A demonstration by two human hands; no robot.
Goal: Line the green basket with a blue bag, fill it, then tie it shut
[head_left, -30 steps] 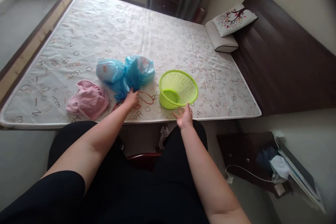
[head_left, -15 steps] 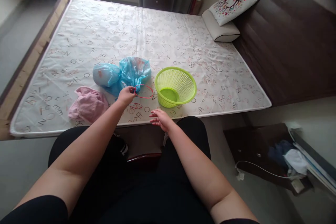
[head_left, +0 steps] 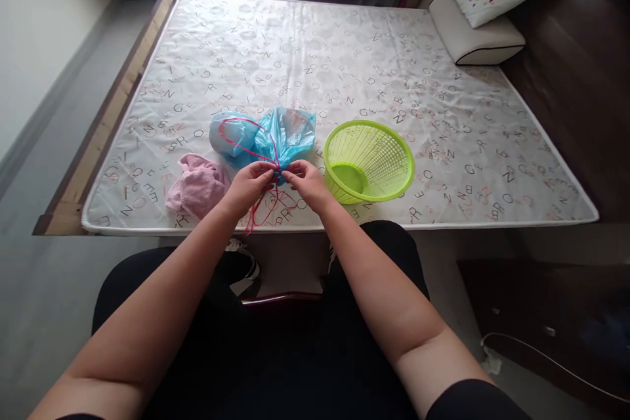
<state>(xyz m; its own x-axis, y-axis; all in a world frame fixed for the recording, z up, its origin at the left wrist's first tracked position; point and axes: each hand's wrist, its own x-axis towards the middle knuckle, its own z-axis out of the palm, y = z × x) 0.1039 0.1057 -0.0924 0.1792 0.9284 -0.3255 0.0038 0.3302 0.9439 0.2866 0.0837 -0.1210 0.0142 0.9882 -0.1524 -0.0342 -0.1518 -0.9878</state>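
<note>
Head view, looking down over a black-clad lap onto a letter-printed mattress (head_left: 344,65). Landmark: green basket (head_left: 394,144), tipped on its side near the front edge, empty as far as visible.

Just left of the basket, left hand (head_left: 253,178) and right hand (head_left: 306,180) meeting fingertip to fingertip, each pressed together in a pinch on the red drawstring (head_left: 252,216) at the gathered neck of the blue bag (head_left: 288,131). Looping up from that pinch over a second blue bundle (head_left: 229,134), farther left of the basket, and trailing down in loose strands toward the mattress edge. Blue bag resting on the mattress, touching or nearly touching the basket's rim; hard to tell which. Contents blurred through the plastic.

Farther left again, beyond both blue shapes, a crumpled pink cloth (head_left: 197,184). Well behind and to the right of the basket, a white pillow (head_left: 487,42) under a patterned cushion.

Judged from the paired pinch: working the drawstring at the bag's mouth, either knotting or loosening, impossible to say which. Calls for a firm hold on both strands and slack enough in the loop to pass one end through.
</note>
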